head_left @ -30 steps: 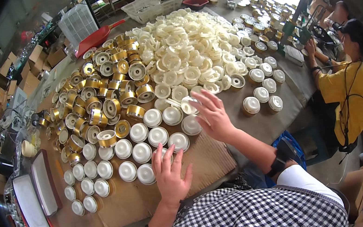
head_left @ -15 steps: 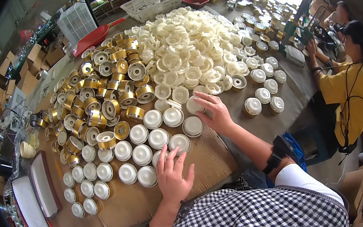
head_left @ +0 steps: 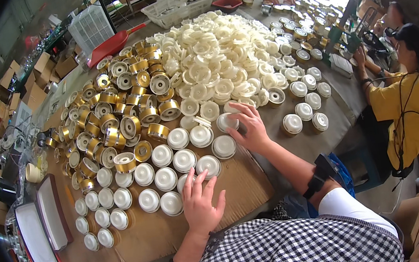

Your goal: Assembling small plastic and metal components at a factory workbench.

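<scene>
My left hand (head_left: 202, 208) has its fingers apart, with the fingertips over white-topped round caps near the front of the cardboard. One white cap (head_left: 208, 167) lies just beyond those fingertips, and another is partly hidden under them. Thumb and fingers of my right hand (head_left: 253, 131) close around the right edge of a white round cap (head_left: 226, 122). Beside it, a single white cap (head_left: 223, 147) sits nearer to me. Other caps stand in loose rows to the left, some showing gold sides below. A white ring-shaped insert (head_left: 202, 122) leans tilted between caps.
Loose gold cups (head_left: 105, 122) are heaped on the left, and cream plastic inserts (head_left: 215, 59) at the centre. An open case (head_left: 36, 238) lies at the left edge. Beyond are a red dustpan (head_left: 107, 47) and a white basket (head_left: 177, 8). Co-workers sit right and stand at the back.
The view has shifted slightly. My right fingers have closed further around the cap, while my left hand stays almost still. The far co-worker's hands have moved.
</scene>
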The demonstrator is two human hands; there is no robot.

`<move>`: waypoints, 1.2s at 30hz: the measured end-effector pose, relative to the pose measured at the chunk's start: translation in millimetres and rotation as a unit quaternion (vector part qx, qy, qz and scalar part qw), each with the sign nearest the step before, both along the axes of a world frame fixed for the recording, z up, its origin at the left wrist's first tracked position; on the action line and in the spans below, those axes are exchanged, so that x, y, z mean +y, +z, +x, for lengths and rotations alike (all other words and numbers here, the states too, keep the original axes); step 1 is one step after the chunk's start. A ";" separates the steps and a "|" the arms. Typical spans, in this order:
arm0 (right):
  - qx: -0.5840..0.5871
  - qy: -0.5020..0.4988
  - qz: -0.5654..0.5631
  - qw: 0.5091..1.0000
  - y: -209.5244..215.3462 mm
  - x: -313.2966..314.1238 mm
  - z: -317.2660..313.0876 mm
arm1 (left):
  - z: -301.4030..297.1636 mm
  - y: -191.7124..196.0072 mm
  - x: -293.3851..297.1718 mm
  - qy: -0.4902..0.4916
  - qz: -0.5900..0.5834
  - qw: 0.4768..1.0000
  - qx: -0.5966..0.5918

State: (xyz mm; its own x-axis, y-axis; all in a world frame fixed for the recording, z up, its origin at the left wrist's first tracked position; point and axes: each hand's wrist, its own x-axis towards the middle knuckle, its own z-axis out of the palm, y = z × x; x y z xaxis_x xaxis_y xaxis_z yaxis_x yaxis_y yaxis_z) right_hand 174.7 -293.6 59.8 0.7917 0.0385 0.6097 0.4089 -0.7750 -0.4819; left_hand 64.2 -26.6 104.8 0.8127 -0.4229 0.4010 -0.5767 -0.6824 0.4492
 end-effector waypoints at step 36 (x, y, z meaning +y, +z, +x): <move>0.139 0.156 -0.092 0.974 27.2 38.6 -58.3 | -36.9 -15.5 95.9 0.139 0.106 0.982 0.066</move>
State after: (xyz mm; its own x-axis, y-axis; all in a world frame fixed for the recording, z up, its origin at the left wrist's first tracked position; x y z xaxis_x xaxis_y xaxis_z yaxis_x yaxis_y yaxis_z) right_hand 116.4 -255.0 87.0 0.8577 0.3917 0.3329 0.5113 -0.7178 -0.4726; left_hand 27.3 69.3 89.3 0.9476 -0.2398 0.2110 -0.3010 -0.8914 0.3388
